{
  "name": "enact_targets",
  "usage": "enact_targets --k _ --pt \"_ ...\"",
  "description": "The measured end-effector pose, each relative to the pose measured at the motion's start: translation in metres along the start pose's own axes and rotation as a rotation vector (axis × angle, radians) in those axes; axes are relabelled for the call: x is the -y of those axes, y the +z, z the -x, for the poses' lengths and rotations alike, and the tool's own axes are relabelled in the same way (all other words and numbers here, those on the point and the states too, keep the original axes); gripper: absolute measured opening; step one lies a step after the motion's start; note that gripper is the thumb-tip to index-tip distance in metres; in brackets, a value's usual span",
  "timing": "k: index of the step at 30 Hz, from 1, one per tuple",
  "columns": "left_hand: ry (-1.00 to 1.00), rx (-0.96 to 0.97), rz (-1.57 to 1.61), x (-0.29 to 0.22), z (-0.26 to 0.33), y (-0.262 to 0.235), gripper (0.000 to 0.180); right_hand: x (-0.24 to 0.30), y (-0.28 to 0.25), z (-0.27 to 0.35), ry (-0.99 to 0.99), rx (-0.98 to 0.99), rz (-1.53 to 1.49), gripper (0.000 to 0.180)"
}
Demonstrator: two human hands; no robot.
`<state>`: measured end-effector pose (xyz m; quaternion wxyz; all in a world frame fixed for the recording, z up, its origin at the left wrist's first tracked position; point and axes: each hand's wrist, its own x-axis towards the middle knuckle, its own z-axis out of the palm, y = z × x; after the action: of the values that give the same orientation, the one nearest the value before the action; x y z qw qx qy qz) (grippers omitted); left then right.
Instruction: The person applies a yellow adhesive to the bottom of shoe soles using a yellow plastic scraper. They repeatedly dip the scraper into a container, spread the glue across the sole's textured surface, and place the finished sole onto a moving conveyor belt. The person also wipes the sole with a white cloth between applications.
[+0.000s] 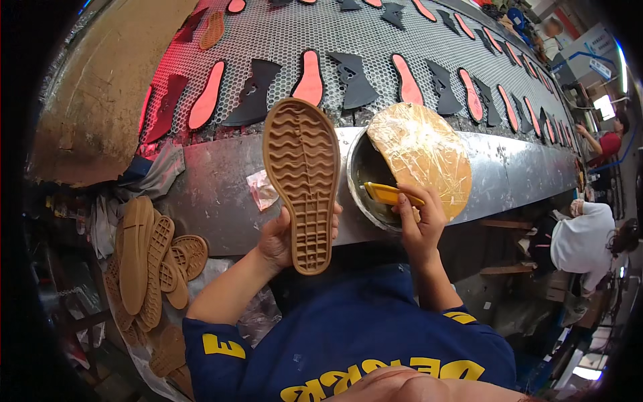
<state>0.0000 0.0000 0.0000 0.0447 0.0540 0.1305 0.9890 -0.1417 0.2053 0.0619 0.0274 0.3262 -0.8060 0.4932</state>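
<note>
My left hand grips a tan shoe sole by its narrow heel end. The sole stands toe up, its wavy ridges and square-celled heel facing me. In my right hand is a yellow-handled brush, pinched between thumb and fingers over a round metal pot; its bristles cannot be made out. A round tan lid, wrapped in clear film, covers the right part of the pot, leaving the dark inside partly visible. Beside the sole lies a crumpled pinkish-white scrap.
Beyond the metal ledge, a mesh conveyor carries rows of pink-faced insoles and black shoe-upper pieces. More tan soles are heaped at my left. A brown panel rises there. People sit along the right, one in white.
</note>
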Motion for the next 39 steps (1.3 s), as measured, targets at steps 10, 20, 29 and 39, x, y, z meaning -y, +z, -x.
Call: enact_targets --k 10,20,29,39 --pt "-0.068 0.040 -0.123 -0.015 0.006 0.002 0.088 -0.009 0.010 -0.014 0.385 -0.036 -0.802 0.017" --pt "-0.146 -0.011 -0.069 -0.010 0.007 0.007 0.088 -0.004 0.006 -0.025 0.275 -0.272 -1.219 0.017" --pt "-0.165 -0.039 -0.167 -0.012 0.008 0.013 0.088 0.035 0.018 -0.028 -0.156 -0.425 -1.002 0.023" --pt "-0.134 -0.013 -0.071 -0.010 0.005 0.006 0.089 0.026 0.013 -0.027 -0.123 -0.438 -0.941 0.021"
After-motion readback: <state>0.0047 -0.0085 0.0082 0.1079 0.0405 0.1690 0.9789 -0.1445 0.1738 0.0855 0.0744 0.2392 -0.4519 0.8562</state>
